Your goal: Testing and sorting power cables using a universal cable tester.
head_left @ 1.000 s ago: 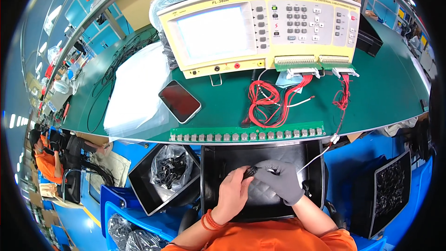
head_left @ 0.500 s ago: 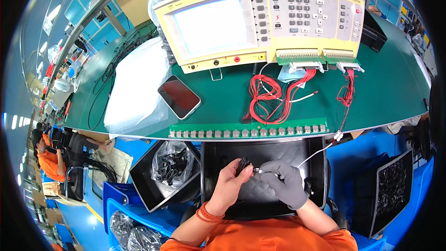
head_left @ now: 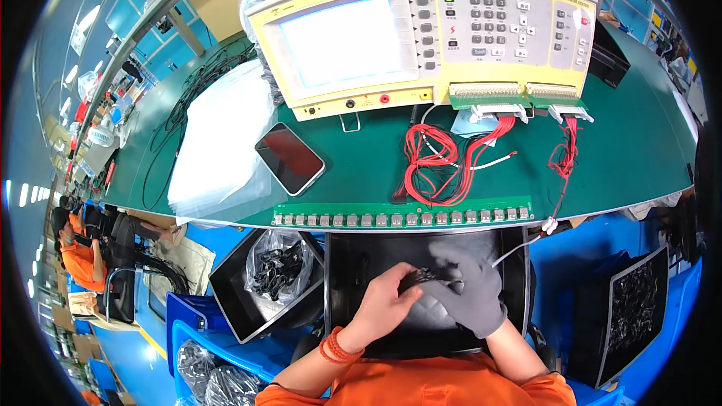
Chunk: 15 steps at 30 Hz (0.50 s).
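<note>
Blue floor (head_left: 143, 361) runs around your station, with a co-worker (head_left: 81, 263) in orange seated well off to the left. Ahead of you spreads the green worktop (head_left: 613, 143), carrying a yellow-and-grey tester (head_left: 432, 75) whose screen (head_left: 346, 37) glows white. Right in front of your body, below the near edge, is a black tray (head_left: 353, 252). Clear plastic sheets (head_left: 222, 135) lie on the worktop's left part, and beneath them a tilted black box (head_left: 232, 289) holds bagged black cables (head_left: 278, 265). Red wires (head_left: 429, 169) coil just behind a green connector strip (head_left: 402, 218). Over the tray, your bare left hand (head_left: 383, 303) has its grip closed around a black cable (head_left: 421, 278); your grey-gloved right hand (head_left: 474, 297), partly blurred, meets the cable's other end, and how its grip stands, I cannot tell.
</note>
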Available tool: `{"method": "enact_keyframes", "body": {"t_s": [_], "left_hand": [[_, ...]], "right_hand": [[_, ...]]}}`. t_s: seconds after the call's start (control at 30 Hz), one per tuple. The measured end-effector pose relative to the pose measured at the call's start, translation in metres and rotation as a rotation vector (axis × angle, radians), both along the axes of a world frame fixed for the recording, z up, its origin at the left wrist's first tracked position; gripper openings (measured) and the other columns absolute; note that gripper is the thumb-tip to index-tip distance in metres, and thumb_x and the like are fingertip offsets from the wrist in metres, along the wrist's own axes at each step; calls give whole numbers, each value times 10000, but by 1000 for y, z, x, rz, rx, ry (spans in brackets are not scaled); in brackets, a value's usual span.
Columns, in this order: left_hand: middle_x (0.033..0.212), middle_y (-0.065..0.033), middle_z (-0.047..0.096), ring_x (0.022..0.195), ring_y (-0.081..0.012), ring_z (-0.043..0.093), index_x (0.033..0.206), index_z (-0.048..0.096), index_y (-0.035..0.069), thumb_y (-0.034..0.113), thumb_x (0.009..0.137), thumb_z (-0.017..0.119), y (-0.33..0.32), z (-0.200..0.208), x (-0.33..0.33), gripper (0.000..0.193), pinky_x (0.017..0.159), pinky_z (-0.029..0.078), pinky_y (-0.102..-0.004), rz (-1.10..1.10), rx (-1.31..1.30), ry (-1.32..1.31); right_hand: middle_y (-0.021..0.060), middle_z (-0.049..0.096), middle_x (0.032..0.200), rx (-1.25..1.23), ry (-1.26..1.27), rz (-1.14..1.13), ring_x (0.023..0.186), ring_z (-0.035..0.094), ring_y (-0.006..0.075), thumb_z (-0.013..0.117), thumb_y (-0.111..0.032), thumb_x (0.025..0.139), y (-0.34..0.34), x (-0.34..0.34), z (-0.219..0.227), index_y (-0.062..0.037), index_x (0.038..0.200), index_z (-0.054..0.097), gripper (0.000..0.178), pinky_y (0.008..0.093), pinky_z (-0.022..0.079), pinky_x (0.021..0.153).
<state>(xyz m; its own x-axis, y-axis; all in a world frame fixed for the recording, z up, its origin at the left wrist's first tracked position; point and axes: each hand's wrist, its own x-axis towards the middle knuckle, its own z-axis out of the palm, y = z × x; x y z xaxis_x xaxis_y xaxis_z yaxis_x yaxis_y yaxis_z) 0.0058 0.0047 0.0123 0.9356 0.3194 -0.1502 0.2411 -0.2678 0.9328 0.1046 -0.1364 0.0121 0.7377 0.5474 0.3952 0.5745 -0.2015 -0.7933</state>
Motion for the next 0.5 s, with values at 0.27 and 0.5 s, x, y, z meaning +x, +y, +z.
{"method": "enact_keyframes", "body": {"t_s": [0.27, 0.5], "left_hand": [[900, -17, 570, 697, -74, 438, 1079, 592, -15, 167, 939, 587, -3, -15, 0, 230, 615, 357, -221, 207, -978, 34], [782, 18, 585, 690, -57, 505, 910, 613, -13, 169, 950, 563, -11, -11, -2, 193, 639, 428, -201, 112, -150, -134]], "right_hand": [[-30, 619, 785, -66, -468, 35, 725, 624, 208, 795, -175, 629, -5, 6, -7, -174, 856, 610, 292, 311, 486, 565], [81, 668, 778, 32, 387, 178, 715, 634, 150, 717, -96, 752, -7, 10, -3, -37, 829, 680, 103, 273, 487, 630]]}}
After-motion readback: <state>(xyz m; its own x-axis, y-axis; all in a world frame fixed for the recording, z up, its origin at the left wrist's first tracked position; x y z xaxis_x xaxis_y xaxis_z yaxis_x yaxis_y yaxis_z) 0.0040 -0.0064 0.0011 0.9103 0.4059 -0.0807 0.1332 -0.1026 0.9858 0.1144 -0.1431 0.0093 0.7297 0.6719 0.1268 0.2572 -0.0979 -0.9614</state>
